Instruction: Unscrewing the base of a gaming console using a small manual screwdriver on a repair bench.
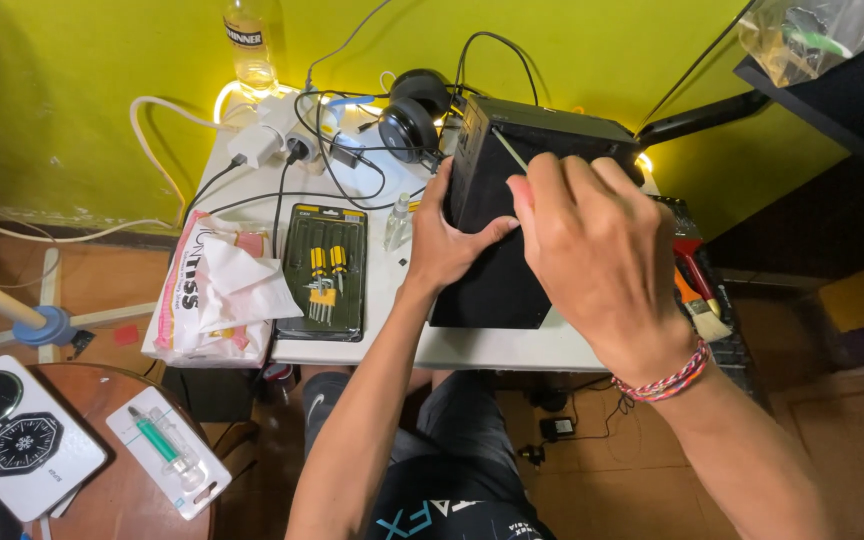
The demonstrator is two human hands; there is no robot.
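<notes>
A black box-shaped device (497,270) stands upright on the white table (512,348). My left hand (442,240) presses flat against its left side and steadies it. My right hand (592,250) is above the box, fingers closed around a thin tool (508,148) whose metal shaft points at the box's top edge. A braided bracelet (664,380) circles my right wrist.
A black screwdriver kit (327,270) lies open left of the box, beside a tissue pack (214,290). Headphones (410,112), a power strip (270,135) with cables and a bottle (250,40) sit at the back. A paintbrush (702,305) lies at the right. A syringe pack (167,450) rests on a round table.
</notes>
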